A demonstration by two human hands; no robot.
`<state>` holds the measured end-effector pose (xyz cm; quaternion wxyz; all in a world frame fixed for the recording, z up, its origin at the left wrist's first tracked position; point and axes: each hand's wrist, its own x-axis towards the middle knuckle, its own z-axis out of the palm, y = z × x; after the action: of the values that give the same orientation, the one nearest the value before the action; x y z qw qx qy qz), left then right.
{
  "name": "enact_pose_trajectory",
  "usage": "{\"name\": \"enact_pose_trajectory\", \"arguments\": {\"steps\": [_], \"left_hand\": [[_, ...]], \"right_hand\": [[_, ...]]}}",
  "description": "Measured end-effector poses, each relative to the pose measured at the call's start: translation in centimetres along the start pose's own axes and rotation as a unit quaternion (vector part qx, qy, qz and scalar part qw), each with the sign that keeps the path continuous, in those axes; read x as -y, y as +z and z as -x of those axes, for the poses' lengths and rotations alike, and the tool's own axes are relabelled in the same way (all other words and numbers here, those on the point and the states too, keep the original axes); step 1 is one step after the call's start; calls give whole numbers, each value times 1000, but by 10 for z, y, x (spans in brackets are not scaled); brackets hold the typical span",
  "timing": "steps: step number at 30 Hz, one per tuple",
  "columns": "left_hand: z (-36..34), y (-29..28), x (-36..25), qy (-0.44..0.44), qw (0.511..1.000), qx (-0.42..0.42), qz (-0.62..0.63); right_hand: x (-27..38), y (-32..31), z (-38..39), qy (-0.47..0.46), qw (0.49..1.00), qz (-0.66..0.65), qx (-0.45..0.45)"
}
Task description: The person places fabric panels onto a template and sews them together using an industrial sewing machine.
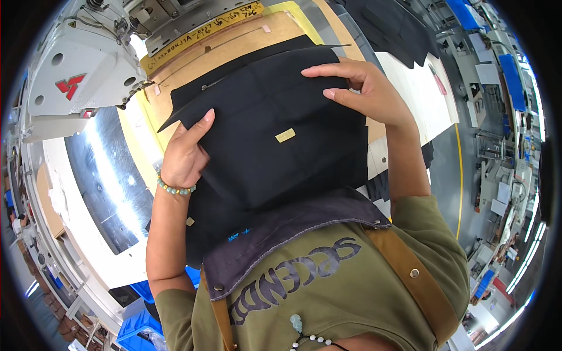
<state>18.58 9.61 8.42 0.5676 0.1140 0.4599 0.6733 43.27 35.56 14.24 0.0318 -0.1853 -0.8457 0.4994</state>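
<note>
A large piece of black fabric spreads before me, with a small yellow sticker near its middle. My left hand grips its left edge, thumb on top and the other fingers mostly hidden. At the upper right, my right hand lies on the cloth with thumb and index finger stretched apart. The fabric's far edge rests over a tan template board, where another black layer shows beneath it. A thin metal pin or zipper-like strip lies along that edge.
A white sewing machine head stands at the upper left, beside a shiny metal plate. More black fabric pieces lie at the far right on a white surface. A blue bin sits at the lower left.
</note>
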Motion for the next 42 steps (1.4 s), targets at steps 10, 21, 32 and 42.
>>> {"name": "enact_pose_trajectory", "arguments": {"steps": [10,21,32,42], "left_hand": [[35,-13,-41,85,934,119,-327],[125,-57,-29,71,708,-66,-699],[197,-101,-73,136,660,-61,-736],[222,-186,-154,304,787,8,-536]], "right_hand": [[4,-70,69,-75,874,100,-470],[-143,-222,447,516,455,550,-474],[-240,-143,456,401,719,177,-540],[-334,-82,469,280,728,4,-626]]}}
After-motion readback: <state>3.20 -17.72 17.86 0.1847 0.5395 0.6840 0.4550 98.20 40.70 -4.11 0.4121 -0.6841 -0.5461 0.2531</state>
